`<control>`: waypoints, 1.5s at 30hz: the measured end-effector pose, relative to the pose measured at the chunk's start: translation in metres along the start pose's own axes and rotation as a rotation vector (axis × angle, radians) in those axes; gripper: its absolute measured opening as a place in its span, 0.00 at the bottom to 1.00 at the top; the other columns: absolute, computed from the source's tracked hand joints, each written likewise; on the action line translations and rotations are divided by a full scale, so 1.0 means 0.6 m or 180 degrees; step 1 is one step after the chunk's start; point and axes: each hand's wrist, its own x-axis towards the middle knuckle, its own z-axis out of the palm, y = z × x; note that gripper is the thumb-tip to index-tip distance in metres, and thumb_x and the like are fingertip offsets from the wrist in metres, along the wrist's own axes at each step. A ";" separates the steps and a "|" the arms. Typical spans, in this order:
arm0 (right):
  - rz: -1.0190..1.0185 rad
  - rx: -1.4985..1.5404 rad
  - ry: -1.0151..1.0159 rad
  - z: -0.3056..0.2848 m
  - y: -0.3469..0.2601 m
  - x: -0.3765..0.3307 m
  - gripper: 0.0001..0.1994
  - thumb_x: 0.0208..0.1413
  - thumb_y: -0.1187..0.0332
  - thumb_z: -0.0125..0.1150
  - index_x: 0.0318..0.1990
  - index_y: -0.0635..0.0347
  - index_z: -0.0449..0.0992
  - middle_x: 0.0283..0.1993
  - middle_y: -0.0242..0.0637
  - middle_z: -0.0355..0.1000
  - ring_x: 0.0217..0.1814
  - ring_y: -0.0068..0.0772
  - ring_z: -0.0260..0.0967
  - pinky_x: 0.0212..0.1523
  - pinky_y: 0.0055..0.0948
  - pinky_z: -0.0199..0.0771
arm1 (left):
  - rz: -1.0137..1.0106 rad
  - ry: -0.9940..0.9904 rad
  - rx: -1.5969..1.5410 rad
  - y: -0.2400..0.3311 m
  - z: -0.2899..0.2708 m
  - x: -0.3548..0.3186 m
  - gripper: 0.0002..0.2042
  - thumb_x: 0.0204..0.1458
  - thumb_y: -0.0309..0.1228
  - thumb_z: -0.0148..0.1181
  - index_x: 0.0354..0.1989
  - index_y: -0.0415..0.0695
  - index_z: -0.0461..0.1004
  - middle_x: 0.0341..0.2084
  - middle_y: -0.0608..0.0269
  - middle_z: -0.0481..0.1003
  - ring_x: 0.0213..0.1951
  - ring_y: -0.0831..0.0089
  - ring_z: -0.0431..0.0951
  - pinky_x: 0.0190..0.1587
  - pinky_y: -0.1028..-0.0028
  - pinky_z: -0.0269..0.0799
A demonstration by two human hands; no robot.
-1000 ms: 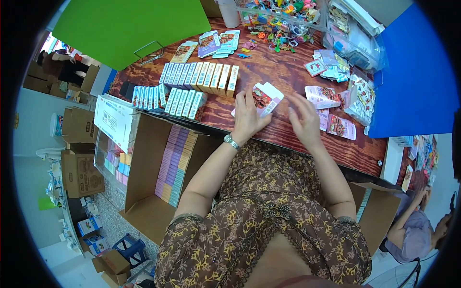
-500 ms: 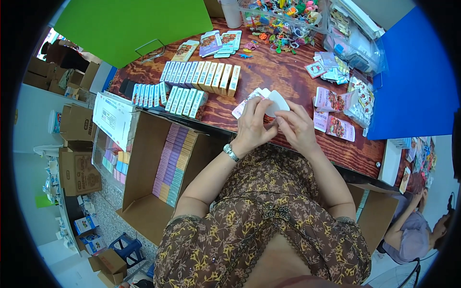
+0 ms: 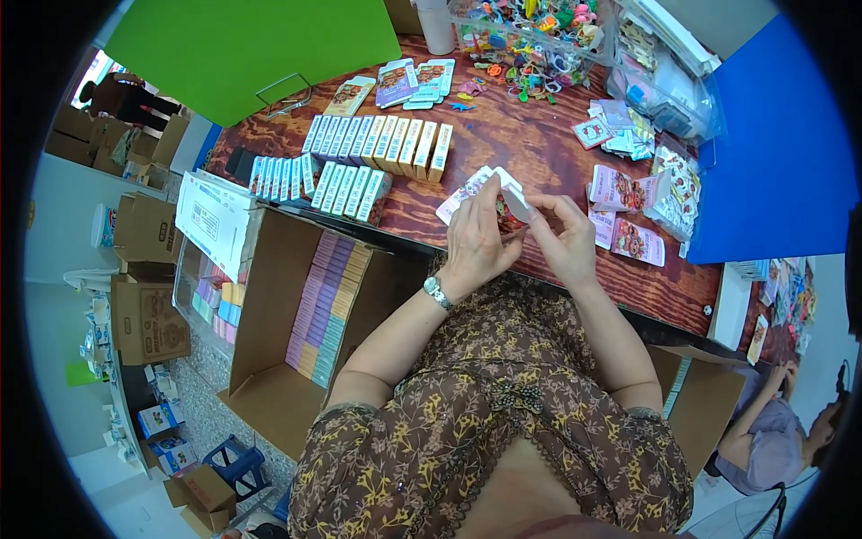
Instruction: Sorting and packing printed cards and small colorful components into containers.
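A small paper carton (image 3: 506, 218) with a white flap and a colourful printed face is held between my hands above the table's near edge. My left hand (image 3: 479, 241) grips its left side, fingers bent over it. On the right, my right hand (image 3: 566, 241) pinches the flap's edge between thumb and fingers. Beside and partly behind my left hand lie pink-and-white cartons (image 3: 454, 206), mostly covered. Most of the held carton's lower part is hidden by my fingers.
Rows of small filled boxes (image 3: 381, 142) stand left on the wooden table. Flat pink cartons (image 3: 638, 242) and a bag of sachets (image 3: 675, 190) lie right. A clear bin of toys (image 3: 530, 40) stands at the back. Below is a cardboard box (image 3: 269, 314); a co-worker (image 3: 763, 440) sits far right.
The white flap, which faced up broadly, now stands edge-on and tilted, showing more of the carton's printed face. My right hand has shifted slightly, and its fingers have moved along the flap.
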 end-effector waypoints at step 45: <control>-0.0626 -0.0998 -0.0171 -0.006 -0.011 -0.023 0.25 0.66 0.73 0.56 0.69 0.66 0.63 0.64 0.50 0.71 0.65 0.41 0.71 0.61 0.34 0.72 | 0.0127 -0.0079 0.0380 0.031 0.004 0.010 0.43 0.39 0.24 0.66 0.68 0.26 0.56 0.65 0.33 0.62 0.57 0.43 0.70 0.56 0.55 0.65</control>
